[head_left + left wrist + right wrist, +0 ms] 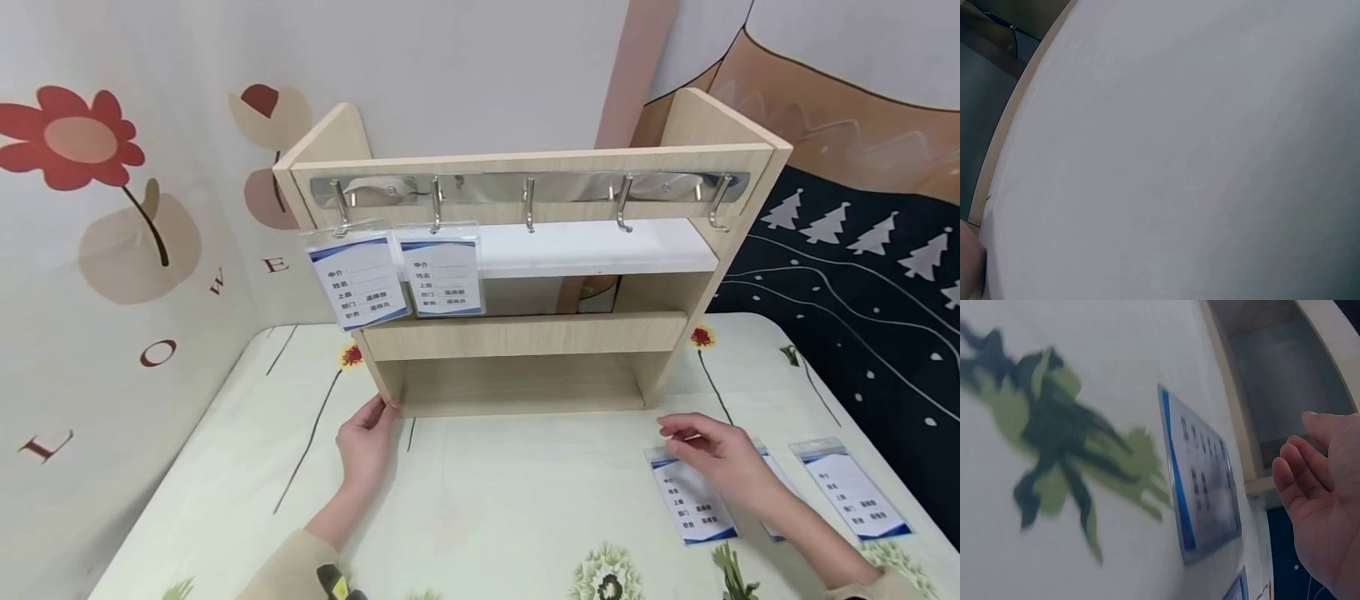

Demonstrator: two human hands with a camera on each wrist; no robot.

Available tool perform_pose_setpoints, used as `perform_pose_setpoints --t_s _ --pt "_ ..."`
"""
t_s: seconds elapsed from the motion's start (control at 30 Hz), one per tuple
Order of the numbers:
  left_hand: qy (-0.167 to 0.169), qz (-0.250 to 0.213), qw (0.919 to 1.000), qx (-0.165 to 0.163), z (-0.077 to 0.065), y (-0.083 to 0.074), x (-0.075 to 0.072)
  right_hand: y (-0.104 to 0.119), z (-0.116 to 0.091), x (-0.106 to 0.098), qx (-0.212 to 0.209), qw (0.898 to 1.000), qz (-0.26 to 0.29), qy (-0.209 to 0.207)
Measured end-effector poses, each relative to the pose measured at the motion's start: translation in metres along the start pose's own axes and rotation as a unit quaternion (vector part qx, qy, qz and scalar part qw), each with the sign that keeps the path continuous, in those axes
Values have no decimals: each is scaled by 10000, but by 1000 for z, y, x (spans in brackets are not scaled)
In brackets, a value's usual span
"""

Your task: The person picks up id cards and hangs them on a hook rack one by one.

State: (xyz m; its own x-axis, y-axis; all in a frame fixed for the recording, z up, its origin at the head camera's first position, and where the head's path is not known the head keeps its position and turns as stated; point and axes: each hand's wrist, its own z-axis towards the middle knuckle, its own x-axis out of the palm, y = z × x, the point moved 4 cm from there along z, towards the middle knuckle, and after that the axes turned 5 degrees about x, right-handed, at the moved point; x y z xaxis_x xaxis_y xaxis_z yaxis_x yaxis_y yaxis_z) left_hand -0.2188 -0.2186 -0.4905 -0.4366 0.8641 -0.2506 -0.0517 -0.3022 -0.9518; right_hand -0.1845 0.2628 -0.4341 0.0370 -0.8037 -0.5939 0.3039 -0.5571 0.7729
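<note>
- The left grip (367, 446) holds the lower front corner of the wooden rack (525, 337), thumb to the front; pulling unevenly there could twist the rack or drag it over the table (510, 483).
- The right grip (716, 458) is loosely bent and carries nothing; it hovers partly over the nearest card (693, 500), which lies below it on the table. Flat, slick-looking plastic may slide from the fingertips rather than lift.
- A second card (771, 462) is half covered by the right forearm (813, 533), just behind the right grip; a low sweep of the arm could drag it askew.
- The third card (855, 492) lies to the right of that grip, safer from a stray brush.
- Above the left grip, the tilted card (358, 279) and the straighter card (442, 273) hang from the hooks at the rack's left end; a jolt through the held corner could set them swinging or unhook one.
- The middle hook (529, 204), up and left of the right grip, has a narrow tip, so a card's slot could easily miss it.
</note>
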Motion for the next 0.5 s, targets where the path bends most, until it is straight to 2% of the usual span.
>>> perform_pose_setpoints --t_s 0.13,0.5 --pt "18 -36 10000 -11 0 0 1 -10 -3 -8 211 9993 -271 148" --pt "35 12 10000 7 0 -2 1 -30 -4 -15 809 9947 -392 490"
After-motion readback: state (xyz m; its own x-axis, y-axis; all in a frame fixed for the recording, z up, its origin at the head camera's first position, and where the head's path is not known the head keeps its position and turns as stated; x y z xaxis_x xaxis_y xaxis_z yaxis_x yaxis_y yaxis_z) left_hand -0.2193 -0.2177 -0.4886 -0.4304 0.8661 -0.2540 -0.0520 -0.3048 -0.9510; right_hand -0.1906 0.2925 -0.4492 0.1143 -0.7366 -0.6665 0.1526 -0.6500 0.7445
